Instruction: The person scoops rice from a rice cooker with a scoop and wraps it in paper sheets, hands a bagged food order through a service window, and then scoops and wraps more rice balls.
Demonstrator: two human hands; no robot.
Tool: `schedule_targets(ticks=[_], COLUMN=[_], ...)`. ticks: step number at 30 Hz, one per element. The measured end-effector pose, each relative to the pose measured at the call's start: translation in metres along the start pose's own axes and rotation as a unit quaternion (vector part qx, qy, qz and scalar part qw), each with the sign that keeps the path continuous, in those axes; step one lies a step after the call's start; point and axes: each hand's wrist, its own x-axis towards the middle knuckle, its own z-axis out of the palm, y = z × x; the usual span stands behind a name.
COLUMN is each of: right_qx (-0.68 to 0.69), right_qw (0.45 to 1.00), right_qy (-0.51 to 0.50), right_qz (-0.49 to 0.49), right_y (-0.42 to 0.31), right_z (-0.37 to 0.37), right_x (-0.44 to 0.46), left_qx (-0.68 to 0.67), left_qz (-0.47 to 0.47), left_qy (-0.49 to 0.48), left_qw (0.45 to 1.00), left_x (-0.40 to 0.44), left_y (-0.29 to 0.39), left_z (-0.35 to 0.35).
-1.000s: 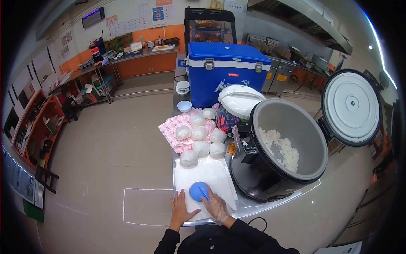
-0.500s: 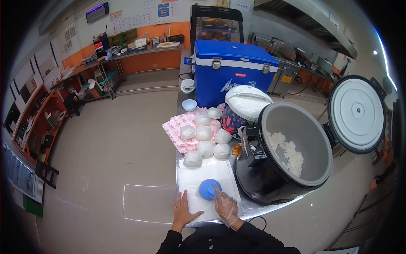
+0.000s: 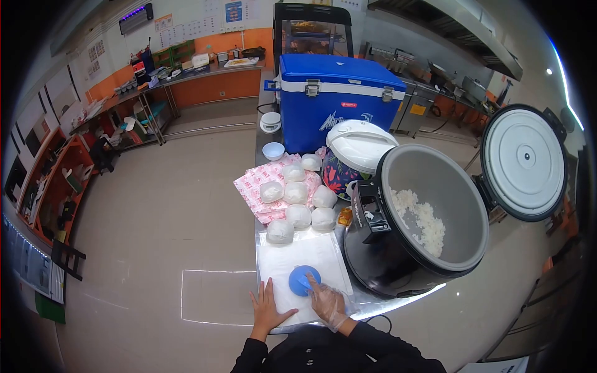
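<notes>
A round blue bowl (image 3: 299, 283) rests on white wrapping paper (image 3: 272, 252) on the metal table. My right hand (image 3: 329, 306), in a clear plastic glove, has its fingers closed on a lighter blue raised part at the bowl's right side; whether that is part of the bowl I cannot tell. Bare and spread flat, my left hand (image 3: 267, 309) lies on the paper's lower left edge. Beyond the paper sit several white wrapped bundles (image 3: 298, 216), some on pink-printed paper (image 3: 250, 188).
To the right stands a large black rice cooker (image 3: 367, 261), lid (image 3: 527, 155) raised, with cooked rice (image 3: 429, 230) inside. Behind are a flower-patterned container with a white lid (image 3: 360, 143), a blue cooler (image 3: 342, 102), a small light-blue bowl (image 3: 273, 150) and a white scale (image 3: 270, 122).
The view has shifted slightly, so the scene sits a little further left and up. Both hands keep nearly the same places; the right fingers remain on the blue bowl.
</notes>
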Motion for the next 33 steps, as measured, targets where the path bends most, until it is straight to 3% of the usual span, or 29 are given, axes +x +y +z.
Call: schedule_targets(ticks=[6,11,14,17,20,22,24,26,29,30,33], right_qx=[0.025,0.064,0.171,0.188,0.035,-0.149,-0.247,-0.230,-0.276,-0.242,-0.182], right_qw=[0.999,0.996,0.974,0.923,0.901,0.909,0.893,0.946,0.952,0.962,0.975], right_qy=[-0.042,-0.026,0.130,0.312,0.432,0.379,0.377,0.158,0.003,0.015,0.089], right_qz=[-0.008,-0.048,-0.078,-0.124,-0.019,0.087,0.012,0.168,0.131,0.127,0.090], right_y=[0.019,0.016,-0.005,-0.014,0.004,0.025,0.095,0.118,0.182,0.187,0.157], right_z=[0.015,-0.026,-0.107,-0.228,-0.301,-0.323,-0.304,-0.303,-0.276,-0.274,-0.286], right_x=[-0.006,0.002,-0.006,-0.030,-0.040,-0.036,-0.027,-0.014,0.001,-0.004,-0.026], left_qx=[0.011,0.019,0.055,0.000,-0.055,-0.012,0.003,0.049,0.045,0.031,0.029], left_qz=[0.003,0.014,0.035,0.064,0.221,0.284,0.315,0.312,0.277,0.259,0.333], left_qy=[-0.023,-0.035,0.046,0.080,-0.058,-0.043,-0.066,-0.068,-0.054,-0.048,0.045], left_qw=[1.000,0.999,0.997,0.995,0.972,0.958,0.947,0.946,0.958,0.964,0.941], left_x=[-0.002,0.000,-0.004,-0.016,-0.025,-0.029,-0.032,-0.036,-0.041,-0.045,-0.037], left_y=[-0.002,-0.001,0.009,0.023,0.031,0.034,0.012,0.012,0.014,0.015,0.030], left_z=[0.002,-0.001,-0.004,-0.007,-0.019,-0.024,-0.005,-0.003,-0.001,-0.001,-0.023])
